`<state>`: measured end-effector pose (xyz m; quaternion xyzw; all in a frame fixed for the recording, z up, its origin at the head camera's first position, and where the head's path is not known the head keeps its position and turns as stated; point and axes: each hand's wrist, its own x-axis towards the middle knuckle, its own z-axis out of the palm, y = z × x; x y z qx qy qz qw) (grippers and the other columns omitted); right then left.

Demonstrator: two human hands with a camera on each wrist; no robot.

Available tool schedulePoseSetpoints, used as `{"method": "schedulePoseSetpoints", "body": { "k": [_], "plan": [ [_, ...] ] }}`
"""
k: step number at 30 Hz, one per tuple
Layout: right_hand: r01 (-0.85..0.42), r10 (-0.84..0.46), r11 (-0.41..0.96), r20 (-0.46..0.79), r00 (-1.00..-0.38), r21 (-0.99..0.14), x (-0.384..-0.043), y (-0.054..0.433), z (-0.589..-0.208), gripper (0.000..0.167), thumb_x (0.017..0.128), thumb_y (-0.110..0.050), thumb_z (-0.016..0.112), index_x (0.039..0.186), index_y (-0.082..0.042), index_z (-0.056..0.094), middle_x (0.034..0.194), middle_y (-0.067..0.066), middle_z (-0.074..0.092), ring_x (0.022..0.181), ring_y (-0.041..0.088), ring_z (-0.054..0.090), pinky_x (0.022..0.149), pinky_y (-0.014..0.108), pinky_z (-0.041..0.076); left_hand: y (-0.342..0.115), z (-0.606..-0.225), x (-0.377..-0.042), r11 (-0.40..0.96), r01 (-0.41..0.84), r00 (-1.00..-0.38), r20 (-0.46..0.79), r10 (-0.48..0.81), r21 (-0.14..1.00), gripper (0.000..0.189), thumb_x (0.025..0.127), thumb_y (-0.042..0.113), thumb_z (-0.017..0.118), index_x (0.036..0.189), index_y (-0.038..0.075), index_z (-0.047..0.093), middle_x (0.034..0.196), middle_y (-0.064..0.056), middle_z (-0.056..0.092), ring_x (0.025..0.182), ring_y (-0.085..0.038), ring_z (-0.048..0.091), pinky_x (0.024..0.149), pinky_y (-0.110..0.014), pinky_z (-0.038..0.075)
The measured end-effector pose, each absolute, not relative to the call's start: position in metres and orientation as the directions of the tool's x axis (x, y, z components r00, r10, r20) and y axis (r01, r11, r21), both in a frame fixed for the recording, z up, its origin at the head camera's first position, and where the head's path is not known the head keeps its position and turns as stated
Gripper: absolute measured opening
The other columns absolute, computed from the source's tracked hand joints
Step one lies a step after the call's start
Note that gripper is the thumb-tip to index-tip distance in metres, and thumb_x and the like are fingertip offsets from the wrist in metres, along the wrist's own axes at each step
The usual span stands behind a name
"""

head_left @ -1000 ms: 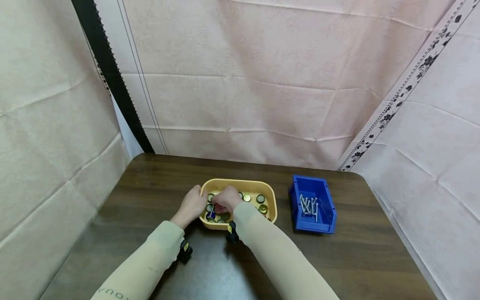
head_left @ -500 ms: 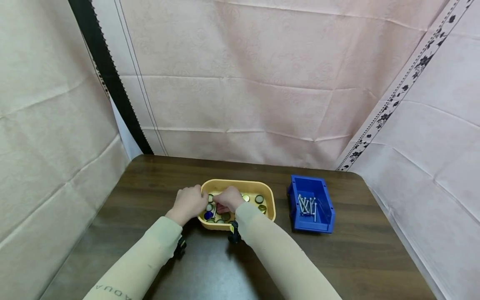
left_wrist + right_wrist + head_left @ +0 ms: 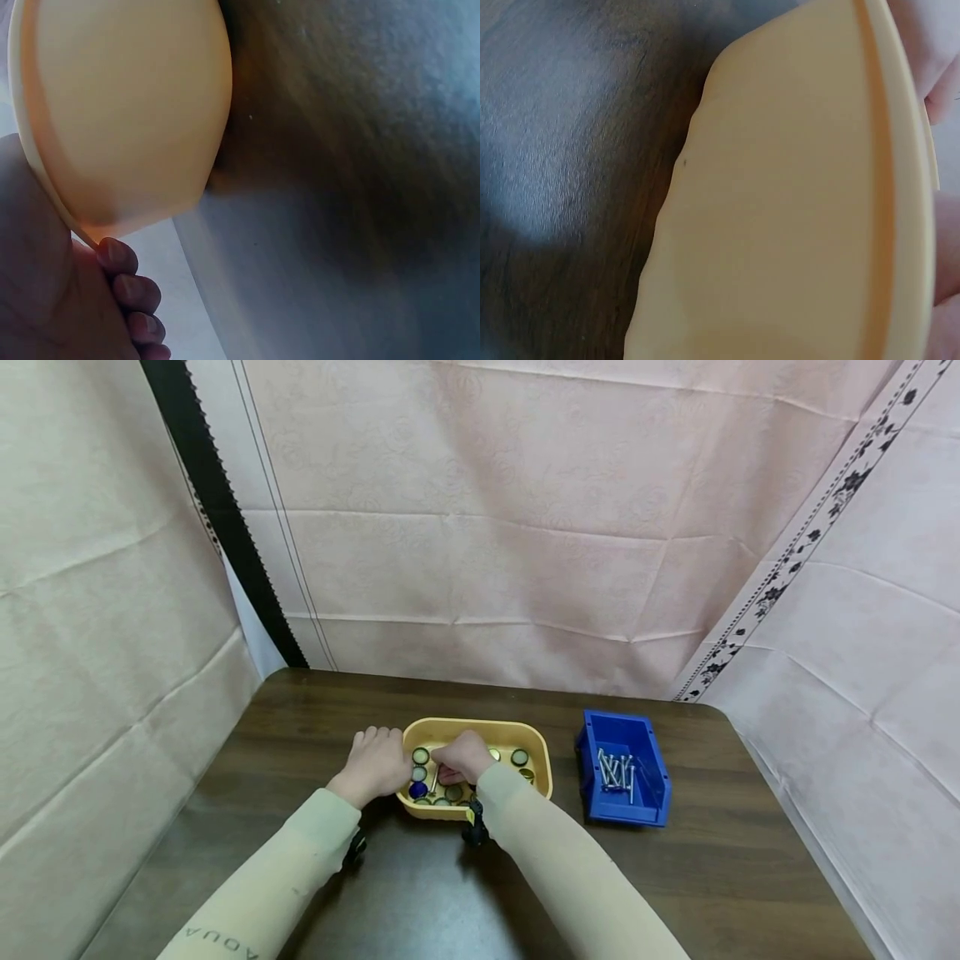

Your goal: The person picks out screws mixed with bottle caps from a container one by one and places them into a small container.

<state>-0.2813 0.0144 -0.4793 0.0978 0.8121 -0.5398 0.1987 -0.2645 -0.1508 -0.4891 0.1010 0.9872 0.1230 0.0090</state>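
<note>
A yellow plastic basin (image 3: 517,726) sits on the table with several round bottle caps (image 3: 520,757) inside, one of them blue (image 3: 417,790). My left hand (image 3: 378,762) grips the basin's left rim; in the left wrist view its fingertips (image 3: 129,291) curl at the rim's edge. Over the inside of the basin, my right hand (image 3: 467,755) has its fingers bent downward, pinching a thin silvery screw (image 3: 433,779) that points down among the caps. The right wrist view mostly shows the basin's outer wall (image 3: 780,187), which hides much of that hand.
To the right of the basin stands a blue plastic bin (image 3: 628,814) holding several silvery screws (image 3: 617,770). The dark wooden table (image 3: 750,860) ends at pale cloth hangings (image 3: 487,568) behind and at both sides.
My right hand has shifted slightly to the right with the screw, uncovering the blue cap. My left hand has moved a little left and turned on the rim.
</note>
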Motion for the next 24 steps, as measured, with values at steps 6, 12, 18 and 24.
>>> {"method": "schedulePoseSetpoints", "body": {
  "k": [6, 12, 18, 24],
  "plan": [
    [0.347, -0.091, 0.382, -0.409, -0.908, -0.856, -0.282, 0.025, -0.476, 0.018, 0.082, -0.007, 0.066, 0.090, 0.010, 0.067, 0.078, 0.020, 0.068, 0.069, 0.029, 0.069, 0.070, 0.042, 0.056, -0.148, -0.489, -0.266, 0.950, 0.172, -0.982, -0.025, 0.185, 0.261, 0.037, 0.091, 0.026, 0.049, 0.113, -0.003, 0.055, 0.100, -0.014, 0.054, 0.095, -0.033, 0.043, 0.086, -0.049, 0.029],
    [0.345, -0.153, 0.344, -0.415, -0.897, -0.873, -0.290, 0.049, -0.468, 0.022, 0.084, -0.010, 0.065, 0.091, 0.011, 0.066, 0.077, 0.017, 0.066, 0.072, 0.028, 0.068, 0.077, 0.046, 0.054, -0.145, -0.492, -0.266, 0.948, 0.155, -0.985, -0.036, 0.171, 0.280, 0.036, 0.092, 0.026, 0.048, 0.113, -0.003, 0.055, 0.099, -0.014, 0.054, 0.094, -0.032, 0.043, 0.086, -0.048, 0.029],
    [0.348, -0.202, 0.320, -0.422, -0.884, -0.881, -0.298, 0.077, -0.464, 0.024, 0.088, -0.010, 0.063, 0.095, 0.012, 0.063, 0.085, 0.019, 0.064, 0.076, 0.029, 0.068, 0.079, 0.044, 0.054, -0.145, -0.492, -0.265, 0.943, 0.150, -0.985, -0.032, 0.167, 0.297, 0.036, 0.093, 0.026, 0.049, 0.113, -0.004, 0.055, 0.096, -0.013, 0.053, 0.091, -0.032, 0.042, 0.087, -0.048, 0.028],
    [0.349, -0.215, 0.339, -0.433, -0.875, -0.874, -0.302, 0.098, -0.461, 0.032, 0.092, -0.013, 0.062, 0.108, 0.015, 0.061, 0.089, 0.019, 0.064, 0.074, 0.025, 0.068, 0.079, 0.041, 0.054, -0.144, -0.492, -0.265, 0.944, 0.149, -0.986, -0.024, 0.163, 0.295, 0.035, 0.094, 0.026, 0.049, 0.112, -0.004, 0.055, 0.094, -0.013, 0.052, 0.091, -0.032, 0.041, 0.086, -0.048, 0.028]
  ]
}}
